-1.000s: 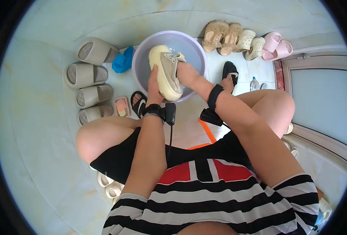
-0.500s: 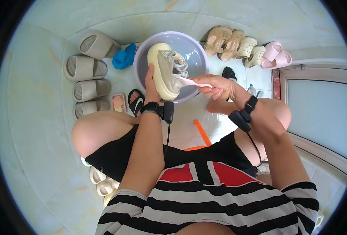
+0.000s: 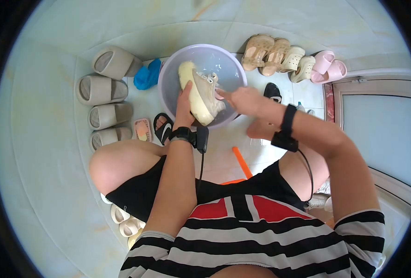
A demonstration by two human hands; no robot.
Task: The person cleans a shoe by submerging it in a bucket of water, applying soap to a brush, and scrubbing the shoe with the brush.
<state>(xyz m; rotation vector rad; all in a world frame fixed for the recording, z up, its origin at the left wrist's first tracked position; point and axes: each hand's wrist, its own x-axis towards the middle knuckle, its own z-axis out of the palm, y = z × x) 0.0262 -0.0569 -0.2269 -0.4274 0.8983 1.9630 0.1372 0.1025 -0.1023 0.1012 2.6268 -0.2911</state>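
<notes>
A beige shoe (image 3: 198, 95) with a thick cream sole is held tilted over a pale purple basin (image 3: 164, 95) of water. My left hand (image 3: 184, 107) is closed on its sole from the lower left. At the shoe's right side, my right hand (image 3: 245, 100) is closed round the handle of a pink brush (image 3: 220, 94). The brush's far end lies against the shoe's opening, and its bristles are hidden.
Grey slippers (image 3: 94, 90) line the left wall, near a blue plastic bundle (image 3: 146, 74) and a pink soap dish (image 3: 142, 130). Tan clogs (image 3: 275, 56) and pink slippers (image 3: 329, 68) stand at the back right. An orange bar (image 3: 241, 162) lies below the basin.
My right hand first was at the shoe's opening, then drew back right with the pink brush showing, and now has moved in to the shoe again. The shoe has tilted in my left hand.
</notes>
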